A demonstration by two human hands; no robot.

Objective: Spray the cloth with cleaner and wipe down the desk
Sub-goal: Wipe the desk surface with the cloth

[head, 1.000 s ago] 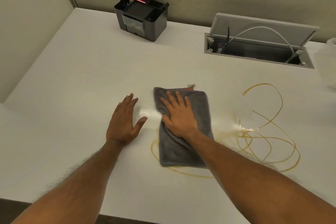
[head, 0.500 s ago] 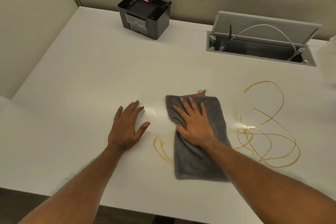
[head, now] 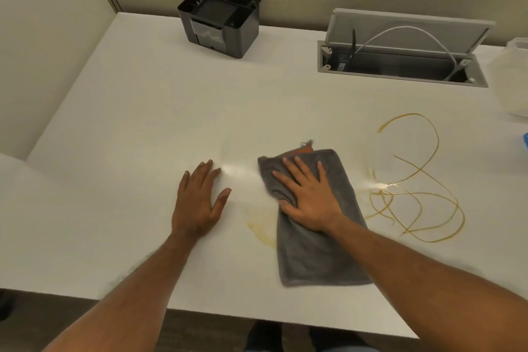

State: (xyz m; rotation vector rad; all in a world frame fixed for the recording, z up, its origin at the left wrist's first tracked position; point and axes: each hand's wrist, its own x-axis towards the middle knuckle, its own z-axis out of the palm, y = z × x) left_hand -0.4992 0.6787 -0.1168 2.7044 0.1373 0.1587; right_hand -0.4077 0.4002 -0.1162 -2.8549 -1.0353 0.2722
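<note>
A grey folded cloth lies flat on the white desk. My right hand presses down on its upper half, fingers spread and flat. My left hand rests palm down on the bare desk just left of the cloth, fingers apart, holding nothing. Yellow-brown squiggly streaks mark the desk to the right of the cloth, and a fainter smear shows at the cloth's left edge. No spray bottle is clearly visible.
A black desk organiser with pens stands at the back. An open grey cable hatch with a white cable sits back right. A translucent container and a blue item are at the right edge. The desk's front edge runs below my forearms.
My right hand has slid the cloth to the right across the desk, and the streak left of the cloth is now fainter and shorter. My left hand has stayed flat in place.
</note>
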